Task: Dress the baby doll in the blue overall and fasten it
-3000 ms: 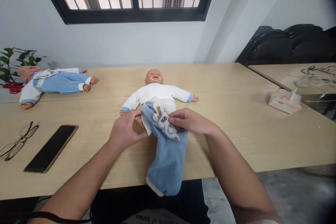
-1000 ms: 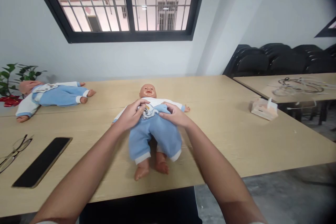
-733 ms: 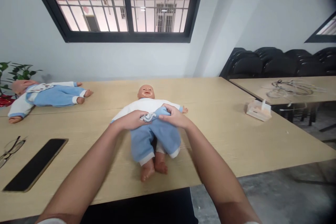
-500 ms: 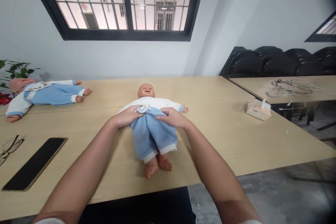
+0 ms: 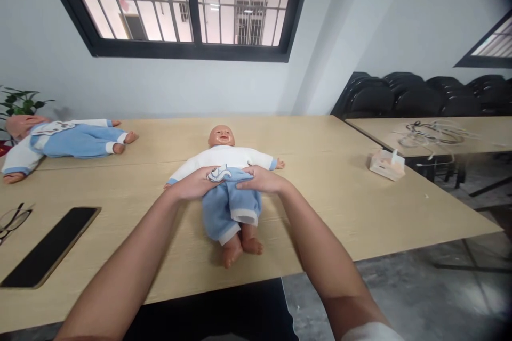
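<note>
Fingers on upper edge of trousers

Bare hands, white sleeve, black trousers seemingly.

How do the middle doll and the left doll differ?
The middle doll lies feet toward the camera; the left doll lies crosswise, feet to the right. The left hand and right hand hold the middle doll's trousers; neither touches the left doll. Both wear white and blue.

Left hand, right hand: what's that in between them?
In the head view, blue pants with a white patch lie between the left hand and right hand.
</note>
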Tool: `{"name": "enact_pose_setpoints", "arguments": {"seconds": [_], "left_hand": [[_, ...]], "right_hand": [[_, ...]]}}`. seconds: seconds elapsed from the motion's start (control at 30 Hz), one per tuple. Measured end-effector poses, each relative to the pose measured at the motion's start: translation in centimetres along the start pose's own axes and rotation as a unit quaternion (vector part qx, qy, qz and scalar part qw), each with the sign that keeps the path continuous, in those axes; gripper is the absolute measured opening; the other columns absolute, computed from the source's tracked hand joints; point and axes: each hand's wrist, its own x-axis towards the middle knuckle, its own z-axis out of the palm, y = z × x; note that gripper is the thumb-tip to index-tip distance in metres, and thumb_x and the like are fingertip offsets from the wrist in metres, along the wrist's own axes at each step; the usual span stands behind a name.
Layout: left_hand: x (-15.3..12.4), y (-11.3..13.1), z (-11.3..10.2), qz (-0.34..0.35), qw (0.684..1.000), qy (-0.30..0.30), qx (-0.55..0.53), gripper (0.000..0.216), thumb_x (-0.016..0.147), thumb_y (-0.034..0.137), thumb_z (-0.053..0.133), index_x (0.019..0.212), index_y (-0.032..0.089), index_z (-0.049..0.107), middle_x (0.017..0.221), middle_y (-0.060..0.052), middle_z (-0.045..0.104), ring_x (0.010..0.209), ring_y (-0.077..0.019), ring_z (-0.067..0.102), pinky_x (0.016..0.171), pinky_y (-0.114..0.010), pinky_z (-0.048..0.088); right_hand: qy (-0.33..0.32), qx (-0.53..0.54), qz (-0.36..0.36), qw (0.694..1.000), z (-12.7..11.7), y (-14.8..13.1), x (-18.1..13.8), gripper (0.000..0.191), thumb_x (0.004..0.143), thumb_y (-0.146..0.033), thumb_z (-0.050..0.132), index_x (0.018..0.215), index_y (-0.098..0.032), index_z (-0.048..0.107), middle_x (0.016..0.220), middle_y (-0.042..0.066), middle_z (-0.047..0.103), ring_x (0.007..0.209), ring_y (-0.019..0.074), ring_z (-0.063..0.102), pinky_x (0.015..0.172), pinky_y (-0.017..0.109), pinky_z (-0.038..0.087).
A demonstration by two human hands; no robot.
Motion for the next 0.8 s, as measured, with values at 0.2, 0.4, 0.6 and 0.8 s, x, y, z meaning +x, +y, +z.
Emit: {"name": "enact_pose_setpoints", "arguments": {"seconds": [0.2,0.4,0.6,0.8], "left_hand": [[-0.6,-0.6,1.1,-0.05,0.991,0.056,-0.109,0.063,0.088,0.062,0.068,0.132,0.016,0.067,0.129,-0.013,0.072,0.119,-0.0322,0.066,0.107,-0.046,0.049],[-0.5,-0.3,0.9,-0.041,0.997,-0.068,0.001,0.043,0.083,0.053,0.075,0.109,0.019,0.076,0.106,-0.006,0.079,0.101,-0.029,0.07,0.094,-0.042,0.055],[-0.4,-2.2,1.2,-0.016,0.995,0.052,-0.084,0.053,0.086,0.06,0.071,0.117,0.017,0.075,0.119,-0.01,0.076,0.111,-0.0295,0.068,0.107,-0.044,0.049],[-0.6,-3.3,2.3,-0.061,0.963,0.056,-0.255,0.066,0.085,0.064,0.07,0.13,0.016,0.068,0.125,-0.015,0.074,0.11,-0.0308,0.07,0.102,-0.044,0.052]], "right_hand": [[0.101,0.107,-0.007,0.989,0.5,1.6,0.9,0.034,0.08,-0.046,0.079,0.098,-0.018,0.079,0.095,0.003,0.076,0.089,0.0197,0.068,0.088,0.034,0.052],[0.025,0.246,0.002,0.969,1.0,1.4,0.5,0.046,0.069,-0.05,0.087,0.097,-0.016,0.076,0.096,0.005,0.076,0.086,0.0189,0.068,0.081,0.03,0.054],[-0.088,0.122,0.053,0.987,0.7,-0.2,0.1,0.041,0.071,-0.036,0.09,0.104,-0.017,0.074,0.098,0.001,0.074,0.085,0.014,0.065,0.078,0.025,0.051],[0.0,0.148,0.051,0.988,-0.1,0.9,0.2,0.034,0.075,-0.043,0.086,0.091,-0.016,0.074,0.084,-0.001,0.072,0.072,0.0114,0.062,0.068,0.022,0.049]]}}
